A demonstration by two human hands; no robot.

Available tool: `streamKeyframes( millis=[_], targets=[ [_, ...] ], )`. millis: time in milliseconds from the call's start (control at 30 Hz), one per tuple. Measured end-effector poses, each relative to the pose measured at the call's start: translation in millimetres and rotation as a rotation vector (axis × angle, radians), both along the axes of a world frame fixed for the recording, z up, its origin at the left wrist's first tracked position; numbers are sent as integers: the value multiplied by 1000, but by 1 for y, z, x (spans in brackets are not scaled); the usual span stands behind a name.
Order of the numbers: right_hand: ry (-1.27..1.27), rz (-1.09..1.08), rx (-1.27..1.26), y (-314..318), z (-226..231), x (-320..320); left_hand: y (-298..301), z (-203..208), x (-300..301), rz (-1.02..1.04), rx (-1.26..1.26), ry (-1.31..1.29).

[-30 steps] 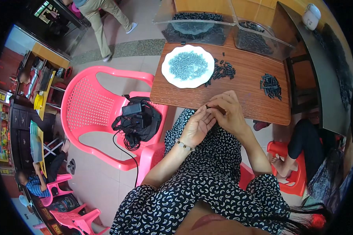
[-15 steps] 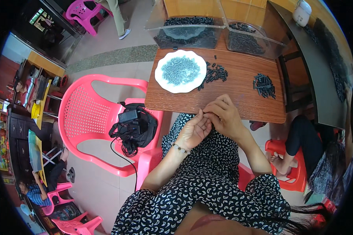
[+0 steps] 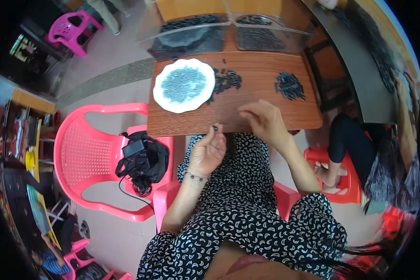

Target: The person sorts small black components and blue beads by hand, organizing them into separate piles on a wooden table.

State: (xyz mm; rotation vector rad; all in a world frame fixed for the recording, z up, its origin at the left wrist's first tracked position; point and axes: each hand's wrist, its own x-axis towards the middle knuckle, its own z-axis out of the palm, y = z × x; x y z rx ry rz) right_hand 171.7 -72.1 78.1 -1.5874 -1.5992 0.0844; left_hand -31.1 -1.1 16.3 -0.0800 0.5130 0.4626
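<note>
My left hand (image 3: 211, 153), palm up by the table's near edge, pinches a small black cylindrical piece (image 3: 215, 128) between thumb and forefinger. To its right and a little higher, my right hand (image 3: 267, 122) hovers over the near edge with thumb and fingers drawn together; anything between them is too small and blurred to see. On the wooden table (image 3: 252, 109), a white scalloped plate (image 3: 206, 97) holds many tiny silvery-clear pieces. Beside it spreads a loose heap of small black pieces (image 3: 228, 80). Another black heap (image 3: 289, 86) lies to the right.
Two clear bins (image 3: 193, 46) (image 3: 261, 39) of black pieces stand at the table's far side. A pink chair (image 3: 86, 140) at left carries a black bag with cables (image 3: 142, 158). At right, another person sits on a red stool (image 3: 345, 179) by a dark table (image 3: 359, 70).
My hands, together before, have come apart: the left lower left, the right slightly up. The black piece now shows at my left fingertips. The whole view has shifted.
</note>
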Motion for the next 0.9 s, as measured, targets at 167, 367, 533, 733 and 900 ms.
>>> streamKeyframes(
  millis=[167,367,533,733,900],
  targets=[
    [52,-269,-198,-1,-7,48,1,-2,5,-1,-37,-41],
    [-64,-187,-152,27,-28,55,-1,-4,6,-4,-50,-92],
    [-86,-135,-132,58,-41,60,-1,-1,0,25,-36,-109],
    [-114,-160,-124,104,-41,81,2,-4,-4,65,-56,-126],
    [-104,-56,-171,138,-37,80,4,-6,-8,39,-56,-123]
  ],
)
